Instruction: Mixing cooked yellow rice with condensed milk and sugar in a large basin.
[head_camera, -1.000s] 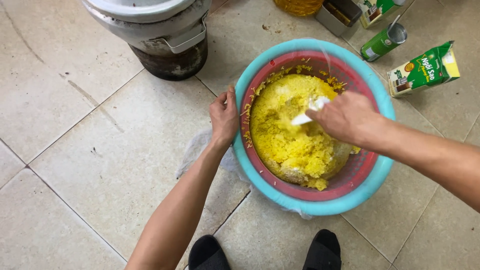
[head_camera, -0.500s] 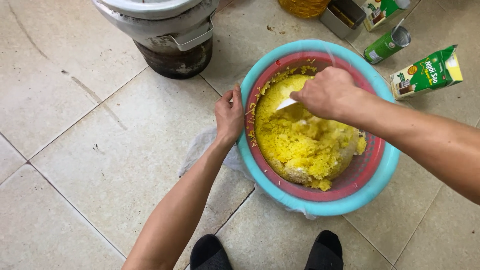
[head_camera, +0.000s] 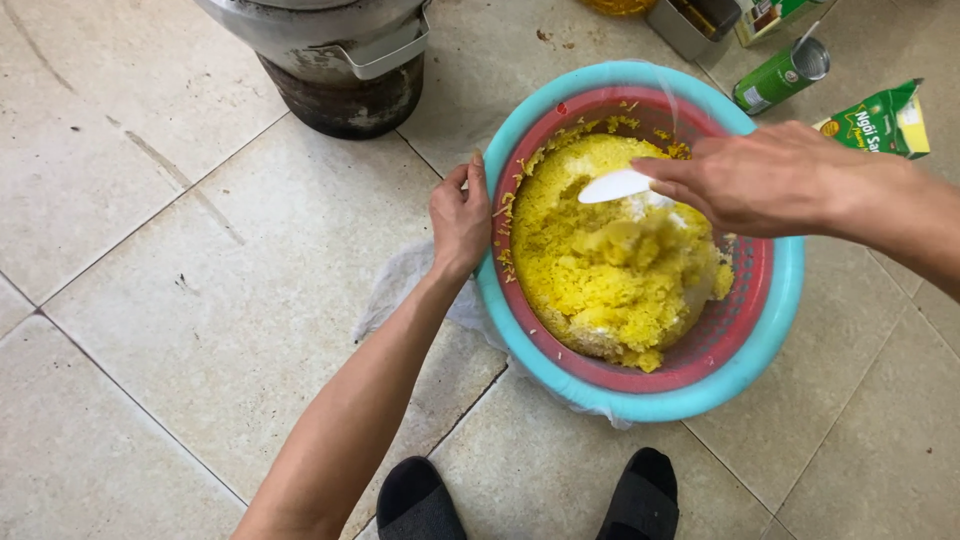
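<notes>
A mound of yellow sticky rice (head_camera: 610, 270) fills a red basket (head_camera: 745, 300) that sits inside a turquoise basin (head_camera: 775, 340) on the tiled floor. My left hand (head_camera: 460, 215) grips the left rim of the basin. My right hand (head_camera: 760, 180) hovers over the rice and holds a white flat paddle (head_camera: 615, 186), its blade pointing left above the top of the mound. Loose yellow grains cling to the basket's upper left wall.
A metal pot on a dark stove (head_camera: 340, 60) stands at the top left. A green can (head_camera: 780, 75) and a green packet (head_camera: 880, 120) lie at the top right, by a metal container (head_camera: 690, 20). White cloth (head_camera: 400, 290) lies under the basin. My black-socked feet (head_camera: 420, 500) are below.
My right hand has drawn the paddle from the rice's top left edge up and to the right, lifting it over the mound. The left hand stays on the rim.
</notes>
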